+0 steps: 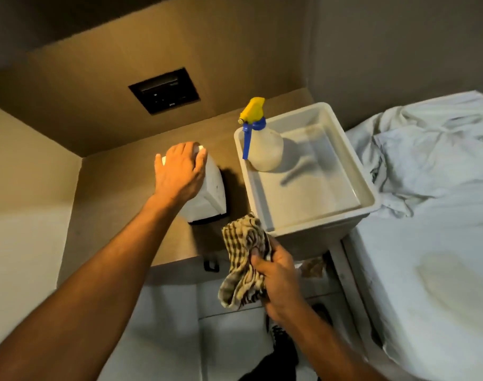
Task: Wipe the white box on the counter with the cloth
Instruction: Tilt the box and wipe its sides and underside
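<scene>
Counter (119,215) bears one white box (211,193), one tub (317,188), one bottle (265,152); one cloth (243,259) aloft.

A brown wood-look tabletop (116,210) sits in a corner, closed in by a matching brown back wall (97,78) with a black recessed panel (164,90). Warm light falls on the pale left wall (23,188). A bed (441,270) with rumpled white sheets stands to the right, and the floor (163,325) below is pale.

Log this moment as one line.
left hand: holds white box top | right hand: grips cloth, near box | spray bottle: in tub
</scene>
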